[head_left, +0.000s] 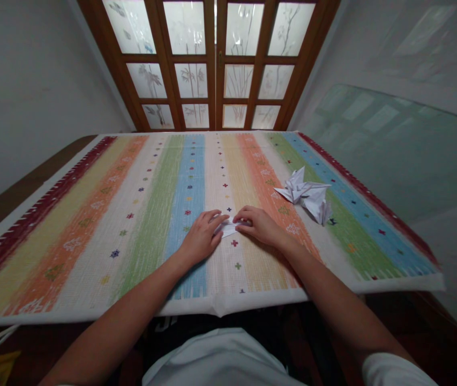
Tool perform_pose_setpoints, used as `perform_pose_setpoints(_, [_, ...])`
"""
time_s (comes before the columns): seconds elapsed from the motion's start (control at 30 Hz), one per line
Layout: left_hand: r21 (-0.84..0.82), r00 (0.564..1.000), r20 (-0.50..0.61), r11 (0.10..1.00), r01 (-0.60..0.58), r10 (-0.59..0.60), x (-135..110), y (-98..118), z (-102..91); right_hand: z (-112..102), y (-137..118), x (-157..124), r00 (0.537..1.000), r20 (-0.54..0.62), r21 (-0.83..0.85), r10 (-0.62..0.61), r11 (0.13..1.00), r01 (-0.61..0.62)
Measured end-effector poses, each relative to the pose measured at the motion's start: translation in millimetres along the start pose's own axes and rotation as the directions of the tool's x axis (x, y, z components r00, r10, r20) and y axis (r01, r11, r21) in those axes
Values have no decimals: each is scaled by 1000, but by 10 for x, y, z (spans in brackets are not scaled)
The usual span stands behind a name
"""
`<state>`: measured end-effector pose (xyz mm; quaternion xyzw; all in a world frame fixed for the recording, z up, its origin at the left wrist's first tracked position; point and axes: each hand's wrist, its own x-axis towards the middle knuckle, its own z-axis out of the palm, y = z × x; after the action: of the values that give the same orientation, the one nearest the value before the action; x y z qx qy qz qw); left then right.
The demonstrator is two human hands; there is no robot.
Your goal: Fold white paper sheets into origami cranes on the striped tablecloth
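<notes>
Folded white paper | light, soft, creases easily; hold by edges | left hand, right hand pinching opposite ends

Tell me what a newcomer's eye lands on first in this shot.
A wide rainbow-striped woven cloth covers the table, beneath brown-framed frosted glass doors etched with bamboo. At its centre, the left hand and right hand rest on a small folded white paper. A white origami crane lies to their right.
</notes>
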<state>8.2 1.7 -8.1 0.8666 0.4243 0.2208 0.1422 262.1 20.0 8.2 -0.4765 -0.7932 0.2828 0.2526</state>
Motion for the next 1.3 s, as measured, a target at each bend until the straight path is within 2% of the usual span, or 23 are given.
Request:
perform_pose_setpoints(0.2, [3, 997, 71, 1000, -13, 12, 12, 18, -15, -11, -2, 8, 1000, 14, 28, -2, 1000, 2])
perform_pose_setpoints(0.43, [-63, 996, -54, 996, 63, -66, -8, 13, -34, -60, -20, 24, 1000, 21, 24, 1, 1000, -2])
perform_pose_setpoints(0.6, [-143, 992, -45, 984, 111, -118, 6, -10, -18, -62, -30, 9, 998, 15, 109, 67, 992, -68])
perform_pose_setpoints(0.7, [-158, 990, -28, 979, 130, -136, 21, -13, -30, -53, -11, 5, 996, -19, 139, 85, 987, -81])
perform_pose_setpoints(0.83, [-135, 996, 1, 986, 93, -93, 11, -10, -63, -32, 22, 17, 991, -83, 174, 109, 980, -93])
perform_pose_setpoints(1.07, [-95, 998, 11, 994, 63, -62, -47, -35, -40, -12, 17, 35, 982, -135, 120, 135, 986, -119])
perform_pose_setpoints(1.2, [-46, 996, 20, 995, 83, -82, -51, -56, -22, 6, -19, 31, 980, -172, 86, 102, 992, -89])
perform_pose_setpoints(1.3, [-32, 998, 13, 997, 69, -68, -45, -57, -28, 21, -46, 23, 976, -194, 119, 98, 990, -75])
